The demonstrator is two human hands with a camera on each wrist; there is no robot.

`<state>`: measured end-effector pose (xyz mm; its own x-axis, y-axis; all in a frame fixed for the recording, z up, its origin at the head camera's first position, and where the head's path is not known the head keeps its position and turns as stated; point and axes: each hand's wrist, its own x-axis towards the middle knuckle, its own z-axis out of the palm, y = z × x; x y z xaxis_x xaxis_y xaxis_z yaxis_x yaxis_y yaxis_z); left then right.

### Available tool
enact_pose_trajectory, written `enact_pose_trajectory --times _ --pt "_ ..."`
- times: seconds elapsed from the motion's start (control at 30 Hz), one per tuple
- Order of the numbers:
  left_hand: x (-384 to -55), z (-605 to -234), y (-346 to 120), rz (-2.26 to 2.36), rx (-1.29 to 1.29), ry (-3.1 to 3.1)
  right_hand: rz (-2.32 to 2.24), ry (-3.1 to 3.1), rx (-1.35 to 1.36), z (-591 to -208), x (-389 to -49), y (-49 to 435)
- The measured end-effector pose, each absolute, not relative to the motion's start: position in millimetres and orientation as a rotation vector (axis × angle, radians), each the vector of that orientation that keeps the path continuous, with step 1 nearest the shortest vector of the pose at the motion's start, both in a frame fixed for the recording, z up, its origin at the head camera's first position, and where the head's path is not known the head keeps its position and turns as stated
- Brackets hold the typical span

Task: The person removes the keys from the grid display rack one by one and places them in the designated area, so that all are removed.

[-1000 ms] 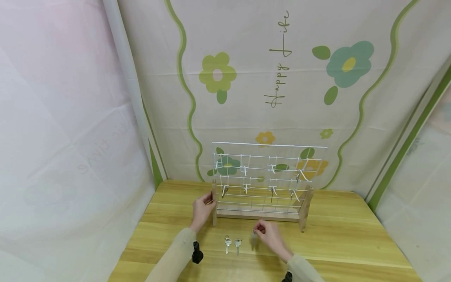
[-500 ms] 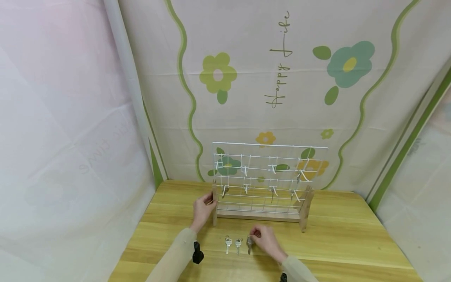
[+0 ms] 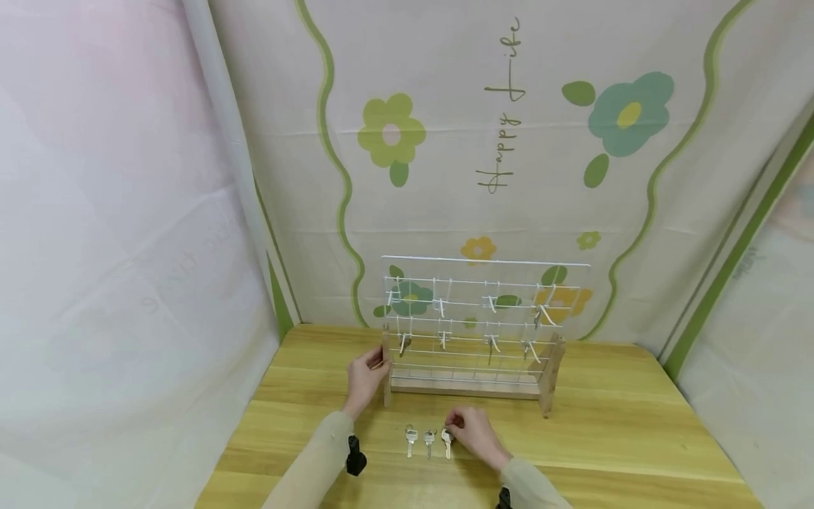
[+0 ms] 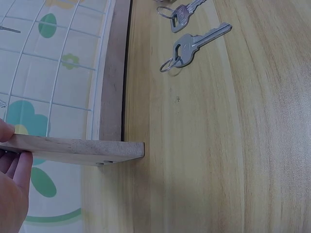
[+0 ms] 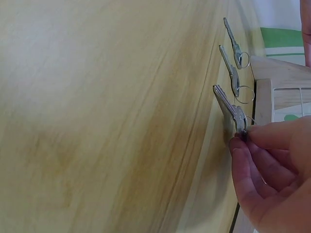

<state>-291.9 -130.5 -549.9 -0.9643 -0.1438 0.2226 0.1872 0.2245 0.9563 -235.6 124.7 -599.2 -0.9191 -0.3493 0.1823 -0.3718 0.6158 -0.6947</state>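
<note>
A white wire grid rack [image 3: 470,261] with wooden ends stands on the table. My left hand [image 3: 365,382] grips its left wooden upright [image 4: 73,145], thumb on one side and fingers on the other. In front of the rack, my right hand [image 3: 478,433] pinches a silver key [image 5: 235,114] by its head end, at or near its ring. The key's blade tilts off the wood in the right wrist view. Two more silver keys, a left one [image 3: 411,442] and a middle one [image 3: 429,443], lie in line beside it, each with a ring.
White hooks [image 3: 492,344] line the grid in two rows, and keys hang on several of them. The rack's wooden base bar [image 3: 467,385] runs behind the loose keys. Wood-grain tabletop [image 3: 636,424] extends to both sides, with a flowered cloth [image 3: 445,198] behind it.
My right hand has moved left with its key, which now stands close to the right of the two lying keys. The left hand keeps its grip on the upright.
</note>
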Motion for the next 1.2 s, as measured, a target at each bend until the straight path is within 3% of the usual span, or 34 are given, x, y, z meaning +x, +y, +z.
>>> enact_pose_trajectory --times 1.2 --pt "-291.5 -548.9 -129.9 -1.816 -0.026 -2.242 1.274 -2.764 0.630 -602.4 -234.1 123.9"
